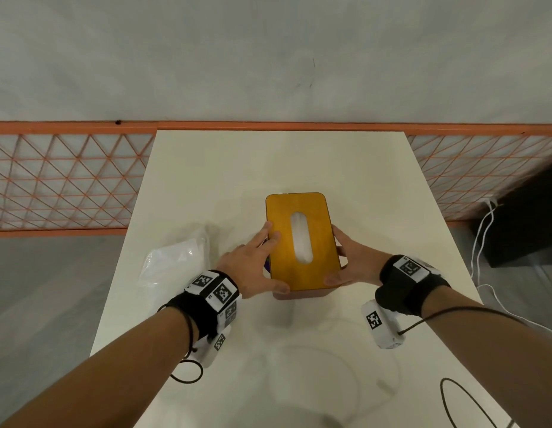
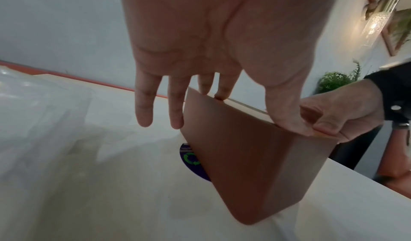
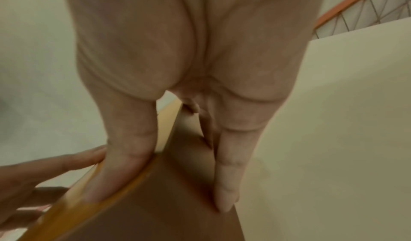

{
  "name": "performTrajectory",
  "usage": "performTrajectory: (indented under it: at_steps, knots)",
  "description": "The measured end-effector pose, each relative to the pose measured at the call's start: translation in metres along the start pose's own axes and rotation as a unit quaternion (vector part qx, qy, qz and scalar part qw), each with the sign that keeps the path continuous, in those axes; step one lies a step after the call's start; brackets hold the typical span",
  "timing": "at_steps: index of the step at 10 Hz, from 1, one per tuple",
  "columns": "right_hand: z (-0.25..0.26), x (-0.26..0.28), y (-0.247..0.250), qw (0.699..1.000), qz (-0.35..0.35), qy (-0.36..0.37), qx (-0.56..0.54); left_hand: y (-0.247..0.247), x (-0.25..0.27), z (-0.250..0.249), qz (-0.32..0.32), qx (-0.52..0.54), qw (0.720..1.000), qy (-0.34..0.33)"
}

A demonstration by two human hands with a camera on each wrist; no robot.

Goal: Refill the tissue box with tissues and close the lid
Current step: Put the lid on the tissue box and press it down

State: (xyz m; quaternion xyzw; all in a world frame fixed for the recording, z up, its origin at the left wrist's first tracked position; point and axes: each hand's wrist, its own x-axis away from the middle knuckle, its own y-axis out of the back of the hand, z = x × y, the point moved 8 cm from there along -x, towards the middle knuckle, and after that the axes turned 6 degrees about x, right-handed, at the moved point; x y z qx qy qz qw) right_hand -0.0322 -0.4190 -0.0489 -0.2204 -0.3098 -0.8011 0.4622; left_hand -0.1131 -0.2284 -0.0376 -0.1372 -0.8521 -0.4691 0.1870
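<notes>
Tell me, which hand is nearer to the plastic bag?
Left. The left hand presses the tissue box beside the plastic bag; the right hand holds the box's other side, farther from the bag.

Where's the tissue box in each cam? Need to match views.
Head: tissue box at centre, yellow lid facing up.
Left wrist: tissue box centre-right, brown side wall showing.
Right wrist: tissue box bottom centre, brown side wall, yellow lid edge on its left.
Shared landmark: the orange rail, across the middle in head, at the left edge in left wrist, top right in right wrist.
</notes>
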Motion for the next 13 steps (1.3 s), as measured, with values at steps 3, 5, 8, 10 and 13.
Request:
performTrajectory:
  at_steps: [3, 5, 8, 10, 13]
  knots:
    - [0.014, -0.013, 0.02, 0.994, -0.082, 0.011, 0.067, 0.055, -0.014, -0.02, -0.053, -0.103, 0.992, -0.041]
    - [0.055, -0.041, 0.043, 0.953, -0.087, 0.056, 0.286, 0.046, -0.053, -0.016, 0.001, -0.129, 0.991, -0.016]
    - [0.071, -0.06, 0.052, 0.923, -0.104, 0.053, 0.367, 0.058, -0.068, -0.004, 0.001, -0.114, 0.993, -0.022]
    - [0.077, -0.067, 0.058, 0.913, -0.1, 0.041, 0.393, 0.063, -0.07, -0.004, -0.001, -0.115, 0.993, -0.023]
    - [0.083, -0.062, 0.055, 0.898, -0.106, -0.009, 0.427, 0.063, -0.042, -0.018, -0.006, -0.128, 0.992, 0.001]
